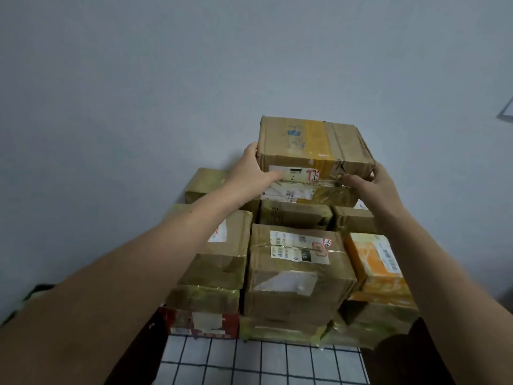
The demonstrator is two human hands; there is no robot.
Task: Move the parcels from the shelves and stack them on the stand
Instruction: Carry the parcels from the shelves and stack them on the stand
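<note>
Parcel (313,145) lay crosswise atop the stack (297,273), long axis running from left grip (249,168) to right grip (372,187), each clasping one end.

A pale grey wall (138,79) carries 1 white sheet (506,109) at its right edge.

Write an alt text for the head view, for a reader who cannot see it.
Two bare hands, left hand and right hand, grip a taped cardboard parcel by its sides at the top of a pile of parcels against a grey wall. The pile stands on a white cloth with dark grid lines.
</note>
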